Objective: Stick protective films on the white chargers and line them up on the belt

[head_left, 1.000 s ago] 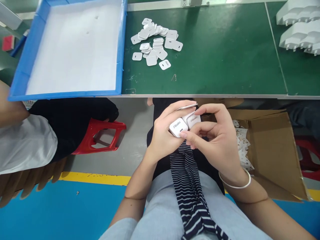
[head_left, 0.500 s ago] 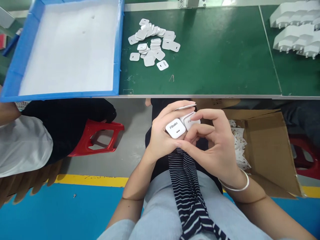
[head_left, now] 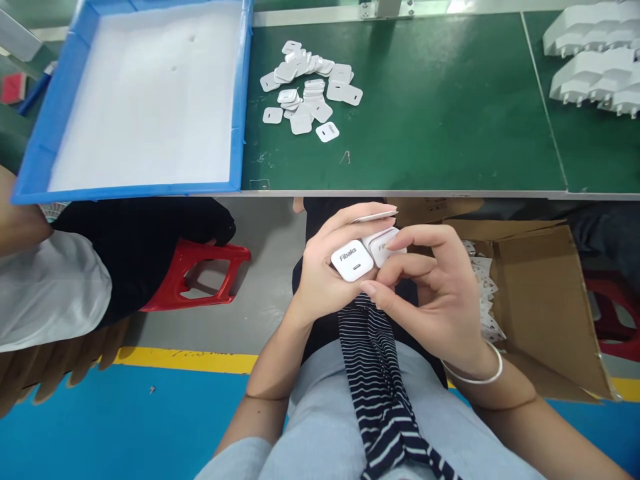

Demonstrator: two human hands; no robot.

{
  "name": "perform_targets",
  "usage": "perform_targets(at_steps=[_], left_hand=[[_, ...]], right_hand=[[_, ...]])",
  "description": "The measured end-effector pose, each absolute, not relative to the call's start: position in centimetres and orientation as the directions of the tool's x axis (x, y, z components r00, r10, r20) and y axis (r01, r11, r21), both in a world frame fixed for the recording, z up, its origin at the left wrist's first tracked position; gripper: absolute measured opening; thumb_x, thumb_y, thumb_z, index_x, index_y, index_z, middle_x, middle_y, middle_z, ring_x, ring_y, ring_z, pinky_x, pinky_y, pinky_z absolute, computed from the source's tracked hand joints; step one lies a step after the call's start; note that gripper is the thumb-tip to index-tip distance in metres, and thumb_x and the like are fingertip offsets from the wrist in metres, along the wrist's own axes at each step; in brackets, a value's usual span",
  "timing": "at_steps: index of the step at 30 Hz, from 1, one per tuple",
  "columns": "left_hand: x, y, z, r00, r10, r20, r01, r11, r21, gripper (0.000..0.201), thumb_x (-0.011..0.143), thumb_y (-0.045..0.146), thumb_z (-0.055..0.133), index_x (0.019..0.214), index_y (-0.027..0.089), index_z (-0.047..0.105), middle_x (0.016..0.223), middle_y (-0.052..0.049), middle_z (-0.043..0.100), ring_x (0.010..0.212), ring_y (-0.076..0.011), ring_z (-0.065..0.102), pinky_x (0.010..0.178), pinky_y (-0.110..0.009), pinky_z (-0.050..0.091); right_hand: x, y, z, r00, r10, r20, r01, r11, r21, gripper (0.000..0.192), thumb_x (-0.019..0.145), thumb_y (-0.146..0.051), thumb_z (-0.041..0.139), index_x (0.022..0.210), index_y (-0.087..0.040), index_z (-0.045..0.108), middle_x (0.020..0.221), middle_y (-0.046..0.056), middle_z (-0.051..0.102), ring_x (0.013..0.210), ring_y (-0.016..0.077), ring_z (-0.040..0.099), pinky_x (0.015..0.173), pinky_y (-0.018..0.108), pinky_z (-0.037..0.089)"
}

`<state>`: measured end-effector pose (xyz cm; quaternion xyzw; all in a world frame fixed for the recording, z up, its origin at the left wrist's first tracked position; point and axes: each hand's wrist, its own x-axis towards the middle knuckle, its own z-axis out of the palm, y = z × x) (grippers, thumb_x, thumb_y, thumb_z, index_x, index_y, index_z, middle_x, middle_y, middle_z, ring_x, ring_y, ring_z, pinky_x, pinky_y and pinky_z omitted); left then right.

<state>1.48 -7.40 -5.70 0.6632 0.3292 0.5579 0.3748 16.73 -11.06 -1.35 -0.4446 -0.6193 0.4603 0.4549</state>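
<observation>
My left hand (head_left: 325, 267) is closed around two white charger blocks above my lap. The nearer charger (head_left: 353, 261) faces up, with "Fibaks" lettering and a port slot. Beside it is the second charger (head_left: 373, 241), with a white cover plate (head_left: 384, 248) at its end and a thin gap visible behind the plate. Fingers of my right hand (head_left: 435, 287) are bent onto this plate and partly hide its lettering. Between the fingers of my left hand sticks another thin white plate (head_left: 375, 217), seen edge-on.
On the green bench (head_left: 450, 127) lies a pile of white cover plates (head_left: 300, 70). A blue-rimmed tray (head_left: 237, 100) stands left, rows of white chargers (head_left: 595, 73) right. An open carton (head_left: 540, 300) is beside me. Another person (head_left: 55, 287) sits left, near a red stool (head_left: 200, 273).
My right hand has shifted slightly right and down, its thumb drawing a little away from my left hand. The view has moved slightly. Both chargers stay in my left hand.
</observation>
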Motion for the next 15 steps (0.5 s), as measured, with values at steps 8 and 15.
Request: perform_targets(at_steps=[8, 15], left_hand=[[0.0, -7.3, -4.2, 0.22, 0.806, 0.55, 0.181, -0.588, 0.788, 0.035, 0.088, 0.022, 0.073, 0.122, 0.028, 0.071, 0.131, -0.006, 0.071, 0.118, -0.0256, 0.07, 0.1, -0.044, 0.062], [-11.0, -0.9, 3.8, 0.146, 0.954, 0.262, 0.98, -0.177, 0.097, 0.03, 0.091, 0.009, 0.055, 0.118, 0.009, 0.067, 0.144, -0.012, 0.062, 0.126, -0.0351, 0.065, 0.11, -0.058, 0.05]], right_hand=[[16.8, -11.0, -2.3, -0.208, 0.965, 0.157, -0.023, 0.156, -0.987, 0.037, 0.089, -0.013, 0.073, 0.114, -0.03, 0.051, 0.065, -0.008, 0.062, 0.054, 0.014, 0.059, 0.054, 0.031, 0.051], [17.2, -9.8, -4.3, -0.182, 0.983, 0.027, -0.15, -0.001, -0.989, 0.031, 0.091, -0.016, 0.069, 0.115, -0.026, 0.052, 0.062, -0.009, 0.061, 0.052, 0.0126, 0.06, 0.054, 0.027, 0.049]])
